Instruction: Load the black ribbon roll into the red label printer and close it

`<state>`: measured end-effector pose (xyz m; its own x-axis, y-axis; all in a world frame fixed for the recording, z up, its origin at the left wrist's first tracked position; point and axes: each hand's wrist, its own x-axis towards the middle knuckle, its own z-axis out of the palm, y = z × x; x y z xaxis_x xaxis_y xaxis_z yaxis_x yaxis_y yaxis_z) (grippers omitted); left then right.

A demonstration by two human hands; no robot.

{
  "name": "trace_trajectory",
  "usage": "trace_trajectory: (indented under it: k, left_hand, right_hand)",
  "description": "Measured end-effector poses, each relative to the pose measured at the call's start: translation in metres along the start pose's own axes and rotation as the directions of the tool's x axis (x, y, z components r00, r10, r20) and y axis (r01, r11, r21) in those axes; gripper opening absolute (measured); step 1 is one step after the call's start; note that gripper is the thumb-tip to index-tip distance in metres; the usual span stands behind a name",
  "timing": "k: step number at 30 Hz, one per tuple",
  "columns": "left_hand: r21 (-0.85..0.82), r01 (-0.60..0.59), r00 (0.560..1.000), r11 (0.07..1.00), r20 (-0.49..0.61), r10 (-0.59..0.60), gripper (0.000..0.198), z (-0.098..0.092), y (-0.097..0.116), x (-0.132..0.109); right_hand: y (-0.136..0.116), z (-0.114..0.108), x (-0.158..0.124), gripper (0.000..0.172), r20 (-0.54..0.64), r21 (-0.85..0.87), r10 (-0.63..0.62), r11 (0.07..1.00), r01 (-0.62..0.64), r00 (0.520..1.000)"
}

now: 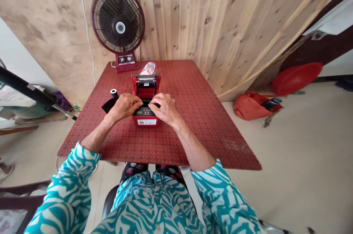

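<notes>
A small red-and-black label printer (146,112) stands on the table with its lid (146,82) raised, showing a roller inside. My left hand (125,106) is at the left side of its opening, thumb and fingers curled together over the edge. Opposite it, my right hand (164,107) bends its fingers into the right side of the opening. Whatever the fingertips pinch inside is hidden. Just beyond my left hand lie a small dark roll with a white end (113,92) and a flat black piece (109,105), partly covered by that hand.
A clear plastic bottle (148,68) lies behind the printer on the red patterned table (198,116). At the back left corner stands a fan (118,24) against the wooden wall. An orange bag (249,106) and a red basin (298,77) are on the right.
</notes>
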<state>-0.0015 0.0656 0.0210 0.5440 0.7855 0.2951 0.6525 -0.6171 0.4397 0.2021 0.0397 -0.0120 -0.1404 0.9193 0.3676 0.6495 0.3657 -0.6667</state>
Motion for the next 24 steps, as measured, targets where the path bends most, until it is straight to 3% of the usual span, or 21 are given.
trace_trajectory:
  k: [6,11,15,17,20,24]
  left_hand:
    - [-0.017,-0.014,0.998,1.000,-0.065,0.013,0.025,0.008,-0.002,0.002]
    - [-0.096,0.014,0.986,0.995,-0.164,-0.030,0.029,0.004,0.003,-0.005]
    - [-0.190,0.061,0.897,0.980,-0.420,-0.137,0.037,-0.008,0.003,-0.004]
    - [-0.196,0.027,0.871,0.980,-0.476,-0.119,0.041,-0.012,-0.001,0.002]
    - [-0.249,-0.008,0.876,0.968,-0.469,-0.114,0.048,-0.012,-0.009,0.017]
    - [-0.392,0.054,0.898,0.918,-0.383,-0.216,0.051,-0.008,-0.016,0.032]
  right_hand:
    - [-0.004,-0.005,0.007,0.011,0.026,0.044,0.044,0.998,-0.045,0.999]
    - [-0.008,-0.001,-0.001,0.014,-0.033,0.018,-0.045,0.999,0.046,0.998]
    - [-0.015,0.002,-0.022,0.017,-0.136,-0.084,-0.167,0.984,0.156,0.977]
    - [-0.017,0.004,-0.034,0.020,-0.179,-0.152,-0.229,0.967,0.203,0.957]
    - [-0.019,0.007,-0.049,0.021,-0.226,-0.242,-0.303,0.938,0.248,0.926]
    - [-0.018,0.010,-0.060,0.020,-0.240,-0.297,-0.339,0.918,0.263,0.910]
